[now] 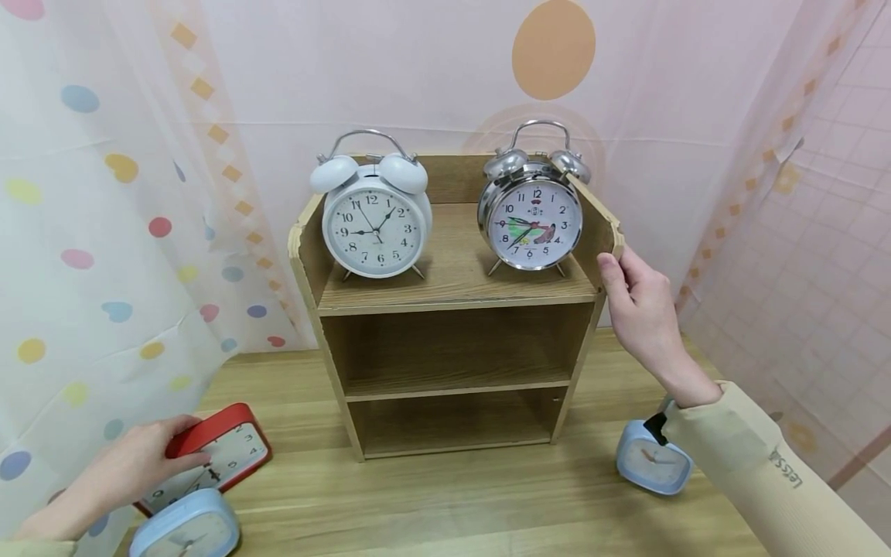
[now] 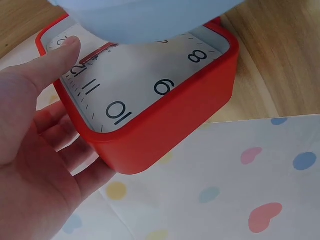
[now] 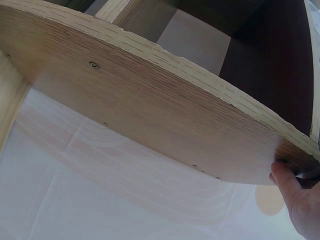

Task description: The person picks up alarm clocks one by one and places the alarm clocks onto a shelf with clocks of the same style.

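At the lower left, my left hand (image 1: 128,464) grips a red rectangular clock (image 1: 244,452). In the left wrist view the thumb lies over its white dial and the fingers curl behind the red case (image 2: 200,102). A light blue clock (image 1: 184,526) overlaps its lower part. My right hand (image 1: 643,313) pinches the upper front edge of the right side panel of a small wooden shelf (image 1: 459,303). The right wrist view shows this hand (image 3: 305,210) at the end of the panel (image 3: 150,110).
On the shelf's top level stand a white twin-bell alarm clock (image 1: 376,240) at left and a silver twin-bell alarm clock (image 1: 536,224) at right. Another light blue clock (image 1: 654,464) sits on the wooden table (image 1: 418,503), near the right sleeve (image 1: 773,464). A patterned curtain (image 1: 431,77) hangs behind.
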Motion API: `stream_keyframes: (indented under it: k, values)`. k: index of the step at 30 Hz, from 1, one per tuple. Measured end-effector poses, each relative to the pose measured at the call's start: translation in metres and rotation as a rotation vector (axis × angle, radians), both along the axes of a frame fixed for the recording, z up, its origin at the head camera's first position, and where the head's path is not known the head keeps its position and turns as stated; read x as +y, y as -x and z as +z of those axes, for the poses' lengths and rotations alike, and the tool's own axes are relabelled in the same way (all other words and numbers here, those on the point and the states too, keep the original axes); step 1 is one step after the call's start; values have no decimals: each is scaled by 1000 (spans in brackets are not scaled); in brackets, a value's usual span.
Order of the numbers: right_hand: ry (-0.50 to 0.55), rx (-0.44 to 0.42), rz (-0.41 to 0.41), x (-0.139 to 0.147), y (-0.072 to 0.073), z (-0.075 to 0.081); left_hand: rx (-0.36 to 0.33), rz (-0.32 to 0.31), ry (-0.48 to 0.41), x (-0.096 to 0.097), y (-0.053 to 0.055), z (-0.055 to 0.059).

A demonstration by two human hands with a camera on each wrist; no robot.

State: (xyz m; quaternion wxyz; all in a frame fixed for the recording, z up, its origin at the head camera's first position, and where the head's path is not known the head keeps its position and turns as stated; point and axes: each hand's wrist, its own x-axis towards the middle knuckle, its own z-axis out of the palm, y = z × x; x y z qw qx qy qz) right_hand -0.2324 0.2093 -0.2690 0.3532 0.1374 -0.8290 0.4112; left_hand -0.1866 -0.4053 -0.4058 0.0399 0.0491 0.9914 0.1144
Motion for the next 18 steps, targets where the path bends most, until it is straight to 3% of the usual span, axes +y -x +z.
stream_keyframes:
  k: [18]
  values:
    - [-5, 10, -7, -1, -1, 1, 149, -54, 13, 5, 0, 5]
